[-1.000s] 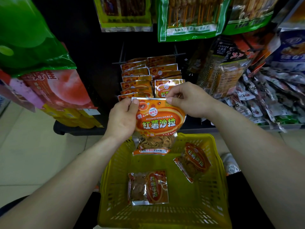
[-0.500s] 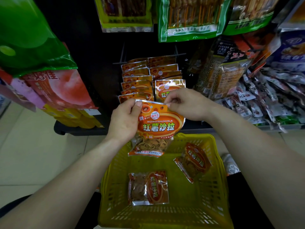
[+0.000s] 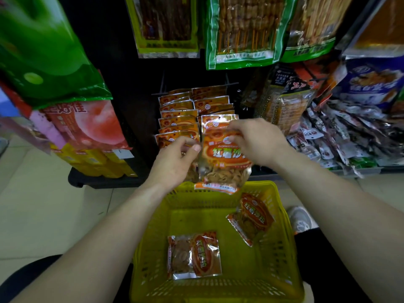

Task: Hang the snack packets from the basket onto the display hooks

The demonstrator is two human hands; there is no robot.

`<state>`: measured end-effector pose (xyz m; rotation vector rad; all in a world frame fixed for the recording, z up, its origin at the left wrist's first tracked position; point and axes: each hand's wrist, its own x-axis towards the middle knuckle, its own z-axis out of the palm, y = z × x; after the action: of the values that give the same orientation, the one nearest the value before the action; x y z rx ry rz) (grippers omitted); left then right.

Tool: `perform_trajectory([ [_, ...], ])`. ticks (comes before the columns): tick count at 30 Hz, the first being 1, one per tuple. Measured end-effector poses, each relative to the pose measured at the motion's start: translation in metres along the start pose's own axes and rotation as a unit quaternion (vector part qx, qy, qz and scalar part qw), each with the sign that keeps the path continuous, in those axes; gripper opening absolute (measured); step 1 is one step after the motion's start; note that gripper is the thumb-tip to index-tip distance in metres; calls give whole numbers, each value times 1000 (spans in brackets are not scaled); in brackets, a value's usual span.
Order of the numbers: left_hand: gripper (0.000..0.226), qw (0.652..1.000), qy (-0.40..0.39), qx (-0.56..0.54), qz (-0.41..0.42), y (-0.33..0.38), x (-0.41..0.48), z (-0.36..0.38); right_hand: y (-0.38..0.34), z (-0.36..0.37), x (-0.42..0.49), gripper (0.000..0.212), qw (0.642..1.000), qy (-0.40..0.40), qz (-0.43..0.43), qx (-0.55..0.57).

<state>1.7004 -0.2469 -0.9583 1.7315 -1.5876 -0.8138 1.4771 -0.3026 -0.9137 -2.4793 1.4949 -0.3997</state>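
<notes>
At far left hang a green bag and a peach bag printed "好佳". The left hand sits by the left row of hung packets, its thumb and fingers curled close together at the left edge of the packet. Motion blur hides whether they pinch it.

The packet is a glossy orange pouch with a red oval label and a clear lower window showing pale brown strips. A foil seam runs along its bottom. It hangs upright above the far rim of the basket, right in front of the right row under the hooks. The right hand pinches its top edge with curled fingers.

Half a second ago both hands held the packet's top corners, and it hung lower, between the two rows. It has since gone up and to the right, and the left hand has slipped off the corner.

The oval reads "红薯沙", with the rest covered. In the basket a flat packet and a tilted packet show all of "红薯沙拉".
</notes>
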Motion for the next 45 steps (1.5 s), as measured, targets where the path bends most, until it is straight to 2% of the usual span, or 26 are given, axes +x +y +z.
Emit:
perform_trajectory([
  [3,17,999,-19,19,-21,-4,-1,2,24,-16,8,16,998,48,23,-14],
  [7,24,995,-74,62,-30,-12,-3,14,49,-10,30,18,997,23,43,-67],
  [12,26,987,-118,102,-42,-26,16,34,71,32,55,26,993,-49,66,-89],
  [20,22,971,-191,122,-71,-69,80,127,94,118,102,30,991,-102,40,-80],
  [25,42,955,-237,149,-98,-99,118,172,111,148,130,32,994,-97,27,-53],
  [29,53,952,-224,192,-78,-111,139,189,117,152,151,27,995,-86,6,-40],
  [34,43,964,-187,163,-94,-116,155,191,120,152,160,20,997,-66,28,-9],
  [37,45,961,-198,155,-112,-118,153,188,119,153,152,19,996,-84,40,-6],
  [41,57,957,-210,173,-103,-112,137,183,112,146,144,41,995,-87,24,-50],
  [45,58,961,-195,166,-109,-99,126,166,105,134,130,67,991,-88,28,-98],
])
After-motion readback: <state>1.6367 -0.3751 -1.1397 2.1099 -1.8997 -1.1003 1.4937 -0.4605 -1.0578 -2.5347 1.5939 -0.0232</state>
